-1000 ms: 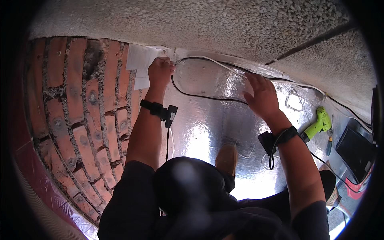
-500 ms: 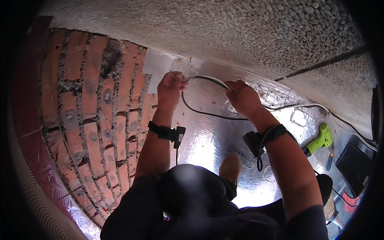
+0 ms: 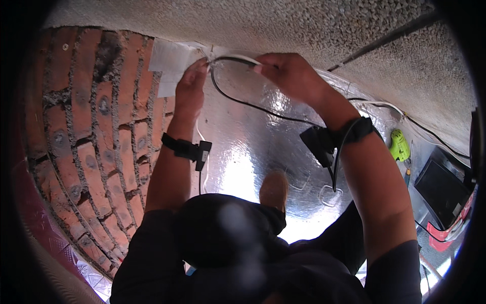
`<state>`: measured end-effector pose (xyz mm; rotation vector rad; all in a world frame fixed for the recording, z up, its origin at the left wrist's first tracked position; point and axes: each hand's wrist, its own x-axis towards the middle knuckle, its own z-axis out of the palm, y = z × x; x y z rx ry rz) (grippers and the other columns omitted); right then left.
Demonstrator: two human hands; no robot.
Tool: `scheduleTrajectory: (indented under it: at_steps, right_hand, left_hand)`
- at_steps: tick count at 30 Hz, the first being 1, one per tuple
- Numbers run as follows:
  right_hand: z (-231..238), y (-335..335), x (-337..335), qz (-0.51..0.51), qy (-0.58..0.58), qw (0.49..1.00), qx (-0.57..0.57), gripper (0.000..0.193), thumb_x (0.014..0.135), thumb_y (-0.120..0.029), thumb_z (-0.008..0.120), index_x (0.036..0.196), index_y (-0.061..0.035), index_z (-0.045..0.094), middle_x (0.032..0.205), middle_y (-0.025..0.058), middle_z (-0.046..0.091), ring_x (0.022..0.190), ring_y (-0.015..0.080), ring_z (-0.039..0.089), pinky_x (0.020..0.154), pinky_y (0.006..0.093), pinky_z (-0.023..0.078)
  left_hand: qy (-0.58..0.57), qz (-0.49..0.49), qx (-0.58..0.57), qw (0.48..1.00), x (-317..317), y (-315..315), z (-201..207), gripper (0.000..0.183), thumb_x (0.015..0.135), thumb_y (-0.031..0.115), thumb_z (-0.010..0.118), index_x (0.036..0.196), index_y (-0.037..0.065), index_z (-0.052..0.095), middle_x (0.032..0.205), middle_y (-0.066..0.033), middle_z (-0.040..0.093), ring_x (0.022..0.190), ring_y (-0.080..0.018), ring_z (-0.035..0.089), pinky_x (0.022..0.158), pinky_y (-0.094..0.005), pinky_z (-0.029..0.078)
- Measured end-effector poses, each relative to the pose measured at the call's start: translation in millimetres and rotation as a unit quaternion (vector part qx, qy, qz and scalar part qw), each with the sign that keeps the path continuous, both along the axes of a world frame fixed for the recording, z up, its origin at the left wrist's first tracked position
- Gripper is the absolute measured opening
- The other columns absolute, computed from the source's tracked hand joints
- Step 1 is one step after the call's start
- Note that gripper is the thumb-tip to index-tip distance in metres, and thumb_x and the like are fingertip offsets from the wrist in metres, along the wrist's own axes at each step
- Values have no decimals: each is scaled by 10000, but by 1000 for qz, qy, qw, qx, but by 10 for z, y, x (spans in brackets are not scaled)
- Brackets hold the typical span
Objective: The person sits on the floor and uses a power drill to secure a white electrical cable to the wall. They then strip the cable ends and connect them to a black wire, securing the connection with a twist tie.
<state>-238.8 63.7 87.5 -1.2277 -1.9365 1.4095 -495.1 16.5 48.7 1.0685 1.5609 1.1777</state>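
Note:
My left hand [image 3: 192,86] is at the corner by the brick wall, its fingers closed on the end of a cable run. Between my hands arches a white cable [image 3: 242,57] with a black cable [image 3: 250,105] beside it. The black one also loops down and back under my right forearm. My right hand [image 3: 289,73] pinches the white and black cables together near the pebbled wall. A thin white wire hangs below my left hand. My fingers hide the cable ends.
Shiny foil sheeting covers the surface [image 3: 238,131] ahead. To the left is a brick wall [image 3: 96,137]; a pebbled wall [image 3: 304,30] spans the top. A lime-green power tool [image 3: 399,146], a screwdriver [image 3: 407,175] and a black flat panel [image 3: 441,192] lie at right. My shoe [image 3: 274,190] stands below.
The view has shifted, sliding the scene up and left. My right hand has moved up toward the pebbled wall with the cables, and the thin white wire below my left hand now shows.

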Motion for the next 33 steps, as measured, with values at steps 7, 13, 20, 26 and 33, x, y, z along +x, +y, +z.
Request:
scheduleTrajectory:
  at_steps: [7, 13, 20, 26, 33]
  right_hand:
    - [-77, 115, 26, 40, 4, 999, 18, 356, 912, -364, 573, 1107, -79, 660, 944, 172, 676, 854, 306, 646, 803, 362, 494]
    - [-140, 117, 84, 71, -18, 997, -8, 362, 914, -368, 572, 1118, -81, 656, 958, 171, 677, 876, 297, 643, 821, 349, 491]
    - [41, 59, 259, 114, -54, 990, -66, 393, 932, -344, 576, 1197, -55, 610, 829, 51, 642, 720, 125, 619, 680, 281, 525]
    - [-128, 53, 413, 87, -33, 991, 101, 369, 910, -362, 582, 1145, -85, 645, 740, 83, 650, 647, 180, 631, 646, 314, 512]
    - [33, 812, 235, 509, -74, 729, -452, 637, 923, -377, 565, 1460, -186, 279, 1461, 132, 372, 1335, 282, 357, 1128, 379, 266]
  left_hand:
    - [75, -1, -2, 997, -123, -183, 138, 308, 968, 246, 542, 1148, 7, 618, 1029, -32, 644, 961, -108, 552, 881, -247, 425]
    - [137, 12, -17, 990, 11, -410, 375, 347, 967, 278, 540, 1149, -8, 613, 1010, -41, 650, 948, -92, 563, 866, -236, 436]
    - [201, 42, -2, 979, 146, -522, 403, 344, 956, 297, 545, 1126, 14, 640, 957, -53, 670, 899, -101, 597, 828, -238, 459]
    - [167, 49, -43, 984, 492, -624, 708, 306, 980, 229, 509, 1167, 9, 610, 1037, -54, 650, 953, -124, 584, 898, -267, 448]
    - [279, 64, -40, 957, 579, -1096, 1088, 300, 957, 242, 537, 1142, 28, 636, 991, -43, 664, 915, -99, 593, 851, -222, 448]
